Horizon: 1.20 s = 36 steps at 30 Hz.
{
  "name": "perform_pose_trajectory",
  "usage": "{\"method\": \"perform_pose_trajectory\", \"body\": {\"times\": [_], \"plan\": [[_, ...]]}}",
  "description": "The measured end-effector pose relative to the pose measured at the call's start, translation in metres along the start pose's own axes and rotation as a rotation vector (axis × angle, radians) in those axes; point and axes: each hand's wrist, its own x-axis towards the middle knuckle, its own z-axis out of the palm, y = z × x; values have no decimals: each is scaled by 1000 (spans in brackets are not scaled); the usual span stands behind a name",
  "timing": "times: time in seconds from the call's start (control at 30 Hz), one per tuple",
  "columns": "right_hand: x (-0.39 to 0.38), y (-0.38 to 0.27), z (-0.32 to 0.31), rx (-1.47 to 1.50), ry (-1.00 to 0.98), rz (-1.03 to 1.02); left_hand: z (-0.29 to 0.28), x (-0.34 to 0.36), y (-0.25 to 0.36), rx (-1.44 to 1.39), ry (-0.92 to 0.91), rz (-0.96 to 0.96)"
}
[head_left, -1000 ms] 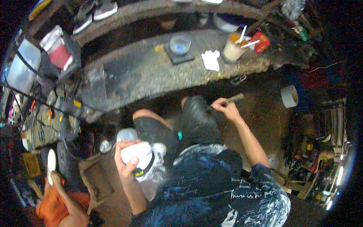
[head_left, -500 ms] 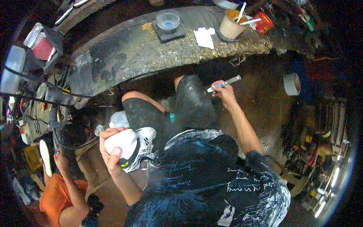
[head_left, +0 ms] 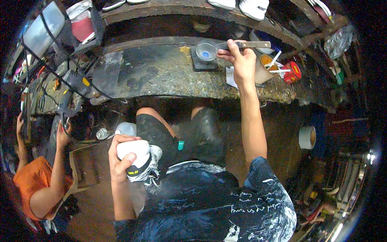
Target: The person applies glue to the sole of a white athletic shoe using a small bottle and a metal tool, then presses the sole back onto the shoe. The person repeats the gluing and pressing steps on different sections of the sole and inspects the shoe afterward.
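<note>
My left hand (head_left: 117, 159) is wrapped round a white shoe (head_left: 135, 152) with black-and-white patterned parts, held beside my left thigh. My right hand (head_left: 243, 62) reaches over the workbench (head_left: 153, 72), closed on a wooden-handled tool (head_left: 258, 44). Its handle points right, and its thin grey end reaches left to the rim of a clear round bowl (head_left: 206, 52) with something blue in the bottom. I cannot tell whether that end is inside the bowl. The bowl sits on a dark square block (head_left: 204, 66). Below my right wrist, a white cloth or paper (head_left: 231, 77) is partly hidden.
Right of my hand stand a tub (head_left: 264, 74) with white sticks and orange residue, and a red can (head_left: 292, 72). Shoes (head_left: 254, 8) line a shelf above. A tape roll (head_left: 307, 137) is at right. At left, a person in orange (head_left: 38, 183) works at a machine.
My right hand has moved up and forward from beside my knee to the bowl on the bench, carrying the tool. My left hand keeps hold of the shoe. The view has tilted up.
</note>
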Motion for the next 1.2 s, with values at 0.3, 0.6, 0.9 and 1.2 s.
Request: {"method": "perform_pose_trajectory", "body": {"times": [0.3,0.6,0.9,1.2], "plan": [[51,45,2,-843,42,-175,4,-3,8,-98,43,-87],[53,48,3,-850,48,-149,1,-2,0,-91,32,-45],[52,38,-19,-48,87,70,1,-3,4,4,2,-32],[-93,-39,41,126,-270,494,10,2,3,38,-55,-8]]}}
